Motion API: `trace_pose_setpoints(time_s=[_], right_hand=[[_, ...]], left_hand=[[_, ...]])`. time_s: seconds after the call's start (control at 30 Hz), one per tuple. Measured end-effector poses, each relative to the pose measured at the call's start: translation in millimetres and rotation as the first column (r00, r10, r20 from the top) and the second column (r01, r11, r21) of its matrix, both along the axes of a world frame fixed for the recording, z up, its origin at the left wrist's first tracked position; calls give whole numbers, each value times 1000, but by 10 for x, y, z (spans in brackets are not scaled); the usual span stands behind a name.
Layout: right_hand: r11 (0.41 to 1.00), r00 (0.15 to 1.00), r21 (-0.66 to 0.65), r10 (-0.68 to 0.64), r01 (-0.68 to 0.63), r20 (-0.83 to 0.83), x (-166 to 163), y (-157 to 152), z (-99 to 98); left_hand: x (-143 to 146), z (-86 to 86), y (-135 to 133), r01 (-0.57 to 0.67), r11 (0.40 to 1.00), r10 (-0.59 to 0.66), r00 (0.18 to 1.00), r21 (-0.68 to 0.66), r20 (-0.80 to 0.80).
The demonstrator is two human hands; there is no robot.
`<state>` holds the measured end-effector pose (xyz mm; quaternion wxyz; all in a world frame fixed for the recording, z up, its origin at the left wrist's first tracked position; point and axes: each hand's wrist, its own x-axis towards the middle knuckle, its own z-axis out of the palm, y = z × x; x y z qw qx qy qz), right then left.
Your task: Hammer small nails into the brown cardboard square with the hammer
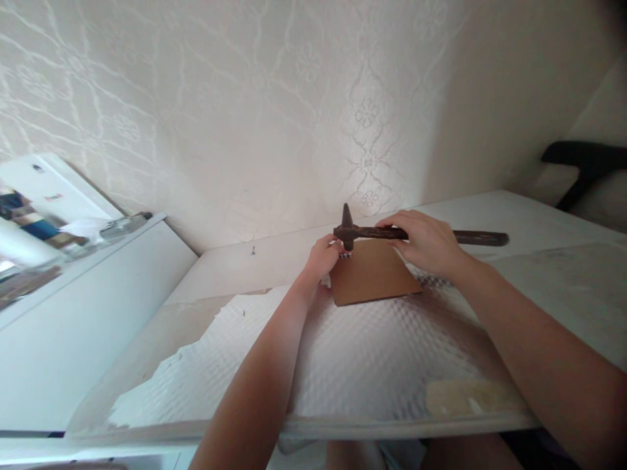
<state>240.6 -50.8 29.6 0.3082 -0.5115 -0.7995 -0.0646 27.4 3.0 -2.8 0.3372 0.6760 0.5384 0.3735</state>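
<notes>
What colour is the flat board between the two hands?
The board is a plain tan-brown; it shows best in the head view.

obstacles on my feed: hammer [369, 232], head over the brown board [375, 277], handle jutting sideways past my right hand [421, 243]; patterned wall [274, 130] behind; white cabinet [98, 326], left; black fixture [585, 156], far right. passage, low: tabletop [215, 277] between cabinet and my left hand [322, 256]; i note two small dark bits [253, 250] there.

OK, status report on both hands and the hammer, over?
Right hand grips hammer. Left hand at edge of brown board. Left fingers close to hammer's head.
</notes>
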Motion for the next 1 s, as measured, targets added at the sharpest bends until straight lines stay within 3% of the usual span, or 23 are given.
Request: trace_pose_setpoints(time_s=[1.0], right_hand=[[1000, 1000, 0, -13, 13, -22, 18, 13, -5]], left_hand=[[2, 14, -14, 2, 999, -1, 999, -34, 38]])
